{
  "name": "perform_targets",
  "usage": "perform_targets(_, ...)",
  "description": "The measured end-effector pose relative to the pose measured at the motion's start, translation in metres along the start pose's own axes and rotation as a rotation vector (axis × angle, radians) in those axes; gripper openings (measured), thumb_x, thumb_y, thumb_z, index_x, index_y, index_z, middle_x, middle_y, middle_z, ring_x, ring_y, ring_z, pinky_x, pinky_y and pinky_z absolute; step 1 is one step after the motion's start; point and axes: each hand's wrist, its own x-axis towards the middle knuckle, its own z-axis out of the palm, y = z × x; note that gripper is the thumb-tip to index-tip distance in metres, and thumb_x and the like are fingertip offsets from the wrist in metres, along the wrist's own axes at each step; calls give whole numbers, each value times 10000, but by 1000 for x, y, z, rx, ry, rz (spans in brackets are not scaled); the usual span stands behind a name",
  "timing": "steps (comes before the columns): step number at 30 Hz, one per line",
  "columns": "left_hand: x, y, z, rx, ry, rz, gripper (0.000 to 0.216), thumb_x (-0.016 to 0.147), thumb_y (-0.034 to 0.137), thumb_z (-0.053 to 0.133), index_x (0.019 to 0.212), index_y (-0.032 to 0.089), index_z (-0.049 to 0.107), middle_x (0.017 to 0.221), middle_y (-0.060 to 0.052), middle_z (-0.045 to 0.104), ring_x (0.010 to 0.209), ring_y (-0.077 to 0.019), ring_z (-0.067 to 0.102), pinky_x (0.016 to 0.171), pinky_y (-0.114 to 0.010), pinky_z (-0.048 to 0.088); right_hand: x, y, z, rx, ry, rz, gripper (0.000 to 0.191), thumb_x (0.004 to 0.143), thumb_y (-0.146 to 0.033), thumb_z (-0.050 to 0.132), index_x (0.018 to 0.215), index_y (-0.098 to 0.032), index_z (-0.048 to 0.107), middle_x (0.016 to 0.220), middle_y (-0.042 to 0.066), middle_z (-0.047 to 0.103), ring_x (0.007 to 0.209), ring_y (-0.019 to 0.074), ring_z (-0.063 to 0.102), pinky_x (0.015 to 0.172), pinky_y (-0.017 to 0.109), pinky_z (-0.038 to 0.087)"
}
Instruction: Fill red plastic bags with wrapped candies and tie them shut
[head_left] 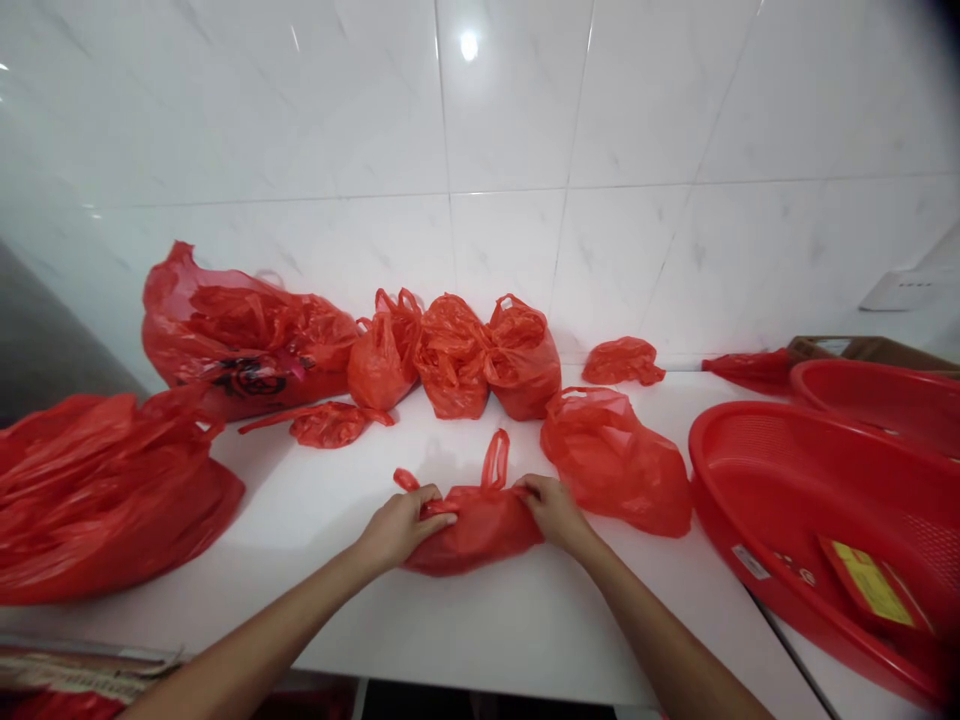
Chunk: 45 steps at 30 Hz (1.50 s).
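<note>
In the middle of the white table lies a red plastic bag [484, 535], with one handle loop standing up at its back. My left hand [409, 522] grips its left top edge between thumb and fingers. At the right top edge my right hand [551, 508] pinches the same bag. What the bag contains is hidden. Just beyond my right hand sits another red plastic bag [619, 465], slack and partly spread. Behind, against the wall, three filled red bags [454, 355] stand side by side. A small crumpled red bag [330, 425] rests left of them.
Large red bags [97, 500] fill the left side, one with a black print [251, 380] near the wall. Red plastic basins [720, 500] stand at the right, the nearer holding a red and yellow packet [874, 585]. A crumpled bag [621, 360] lies by the tiled wall.
</note>
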Motion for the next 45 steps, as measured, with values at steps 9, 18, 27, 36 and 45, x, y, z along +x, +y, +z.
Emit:
perform_targets(9, 31, 7, 7, 67, 50, -37, 195, 762, 237, 582, 956, 234, 601, 913, -45, 677, 887, -234, 625, 737, -297, 426, 2, -29, 11, -212, 159, -91, 535, 865, -406, 501, 1382, -270, 471, 1431, 108, 407, 1292, 284, 399, 1044, 463, 333)
perform_targets(18, 23, 11, 51, 29, 259, -69, 457, 853, 209, 425, 1306, 167, 460, 1272, -137, 554, 1175, -279, 500, 993, -423, 367, -12, -15, 46, -475, 31, 19, 695, 873, -593, 450, 1448, -208, 390, 1495, 182, 302, 1382, 369, 248, 1097, 529, 218)
perform_targets(27, 43, -1, -16, -129, -111, 139, 468, 740, 387, 647, 1170, 208, 614, 1194, -59, 665, 1096, -256, 598, 945, -326, 441, 27, -19, 25, 495, 309, 157, 532, 709, -480, 626, 1158, -202, 558, 1146, 112, 592, 1146, 274, 513, 1023, 451, 346)
perform_targets(36, 8, -2, -43, -127, -142, 156, 411, 863, 530, 462, 761, 201, 686, 749, 4, 687, 717, -196, 601, 705, -280, 433, 28, -57, -6, 933, 229, 178, 396, 713, -488, 632, 965, -234, 462, 636, -89, 422, 419, 31, 296, 373, 148, 202)
perform_targets(45, -19, -41, -46, -256, -231, 25, 473, 860, 567, 420, 802, 193, 703, 900, -40, 733, 903, -215, 633, 882, -317, 443, 12, -23, -22, 1091, 226, 261, 370, 715, -473, 711, 906, -236, 500, 513, -110, 369, 395, 30, 192, 343, 139, 142)
